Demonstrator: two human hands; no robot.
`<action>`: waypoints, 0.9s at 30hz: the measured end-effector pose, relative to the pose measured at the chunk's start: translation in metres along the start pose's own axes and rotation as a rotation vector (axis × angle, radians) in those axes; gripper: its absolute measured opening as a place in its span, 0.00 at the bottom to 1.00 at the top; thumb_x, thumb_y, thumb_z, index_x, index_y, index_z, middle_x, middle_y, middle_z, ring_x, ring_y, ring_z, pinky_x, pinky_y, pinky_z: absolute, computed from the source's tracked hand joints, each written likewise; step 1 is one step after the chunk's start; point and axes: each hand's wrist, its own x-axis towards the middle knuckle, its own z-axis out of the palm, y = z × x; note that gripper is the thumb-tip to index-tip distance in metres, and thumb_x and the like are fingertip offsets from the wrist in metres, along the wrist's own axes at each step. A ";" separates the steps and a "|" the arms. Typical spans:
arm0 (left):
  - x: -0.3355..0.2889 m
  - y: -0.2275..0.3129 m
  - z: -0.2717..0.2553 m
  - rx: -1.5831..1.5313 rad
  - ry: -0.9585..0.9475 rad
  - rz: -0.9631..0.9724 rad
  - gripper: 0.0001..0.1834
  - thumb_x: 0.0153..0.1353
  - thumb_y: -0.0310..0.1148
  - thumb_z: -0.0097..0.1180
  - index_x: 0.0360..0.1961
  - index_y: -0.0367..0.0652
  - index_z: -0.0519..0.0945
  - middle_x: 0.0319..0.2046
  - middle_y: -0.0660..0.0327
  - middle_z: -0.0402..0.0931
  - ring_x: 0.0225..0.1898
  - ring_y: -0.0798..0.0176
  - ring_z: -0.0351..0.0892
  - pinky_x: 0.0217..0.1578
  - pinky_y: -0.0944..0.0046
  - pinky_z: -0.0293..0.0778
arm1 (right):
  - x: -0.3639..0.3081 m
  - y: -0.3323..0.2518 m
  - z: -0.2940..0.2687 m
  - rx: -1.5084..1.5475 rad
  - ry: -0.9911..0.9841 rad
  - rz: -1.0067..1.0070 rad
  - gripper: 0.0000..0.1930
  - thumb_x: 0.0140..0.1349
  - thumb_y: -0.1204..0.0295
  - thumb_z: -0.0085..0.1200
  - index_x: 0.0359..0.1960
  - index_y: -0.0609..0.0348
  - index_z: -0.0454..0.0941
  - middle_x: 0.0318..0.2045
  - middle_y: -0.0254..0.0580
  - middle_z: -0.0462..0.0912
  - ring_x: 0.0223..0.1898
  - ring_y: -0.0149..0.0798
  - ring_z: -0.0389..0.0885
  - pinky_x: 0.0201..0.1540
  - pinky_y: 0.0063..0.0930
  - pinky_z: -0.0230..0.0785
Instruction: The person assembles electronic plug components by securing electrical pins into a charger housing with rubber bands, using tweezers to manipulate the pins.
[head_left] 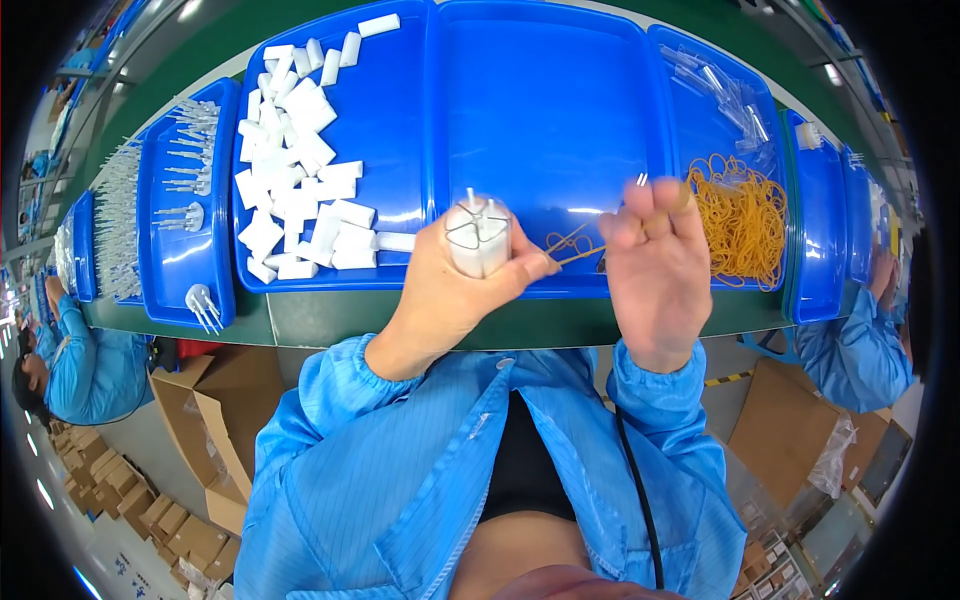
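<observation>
My left hand (440, 285) is wrapped round an upright bundle of white wedge-shaped pieces (480, 250), which form a rounded block with thin dark gaps between them. A slim pale rod (471, 198) sticks up from its top. A tan rubber band (572, 243) runs from beside my left thumb toward my right hand (658, 270); whether both hands grip it, I cannot tell. My right palm faces up, with its fingers bent. Two small shiny tips (642, 180) show at those fingers, and what they belong to is hidden.
Many white pieces (300, 190) lie in a blue tray on the left. Trays of pronged white parts (203, 303) stand farther left. A pile of rubber bands (740, 220) and clear tubes (725, 90) share the right tray. Open cardboard boxes (225, 410) stand below; other people work at both sides.
</observation>
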 end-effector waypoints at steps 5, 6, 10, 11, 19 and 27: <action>0.002 0.005 0.000 -0.089 -0.296 -0.192 0.09 0.56 0.26 0.65 0.35 0.38 0.77 0.30 0.59 0.82 0.34 0.67 0.83 0.35 0.66 0.78 | 0.012 -0.008 0.015 -1.431 -0.422 -0.258 0.39 0.49 0.59 0.70 0.62 0.61 0.70 0.60 0.47 0.77 0.56 0.42 0.79 0.63 0.42 0.61; 0.003 0.002 -0.003 0.059 -0.401 -0.165 0.10 0.56 0.27 0.65 0.35 0.38 0.77 0.30 0.57 0.81 0.35 0.65 0.84 0.35 0.65 0.78 | 0.018 -0.012 0.026 -1.569 -0.580 -0.287 0.44 0.44 0.55 0.74 0.63 0.62 0.69 0.57 0.44 0.79 0.57 0.42 0.79 0.65 0.43 0.58; -0.004 -0.001 -0.003 0.551 -0.411 0.172 0.18 0.50 0.29 0.68 0.41 0.38 0.77 0.30 0.51 0.80 0.31 0.54 0.81 0.35 0.59 0.76 | 0.028 -0.019 0.027 -1.645 -0.779 0.043 0.43 0.39 0.41 0.69 0.55 0.57 0.77 0.53 0.39 0.82 0.55 0.43 0.80 0.68 0.45 0.53; -0.004 0.005 -0.006 0.495 -0.377 0.136 0.17 0.50 0.29 0.68 0.40 0.37 0.76 0.30 0.52 0.80 0.31 0.56 0.81 0.34 0.60 0.76 | 0.028 -0.017 0.014 -1.647 -0.726 -0.003 0.40 0.42 0.39 0.65 0.52 0.54 0.78 0.49 0.37 0.83 0.52 0.43 0.81 0.68 0.47 0.52; 0.004 0.011 -0.034 -0.351 0.063 0.031 0.12 0.57 0.29 0.68 0.38 0.41 0.77 0.23 0.65 0.76 0.18 0.76 0.71 0.19 0.74 0.67 | 0.002 -0.020 -0.012 -1.064 -0.585 0.042 0.26 0.65 0.43 0.49 0.37 0.55 0.82 0.37 0.40 0.82 0.46 0.40 0.79 0.58 0.42 0.59; -0.004 0.012 0.003 -0.121 -0.152 0.365 0.24 0.51 0.22 0.70 0.49 0.39 0.75 0.35 0.61 0.79 0.34 0.71 0.78 0.35 0.71 0.74 | 0.020 0.003 0.038 -0.187 0.193 0.026 0.31 0.73 0.54 0.42 0.70 0.63 0.59 0.61 0.55 0.74 0.54 0.44 0.80 0.54 0.29 0.68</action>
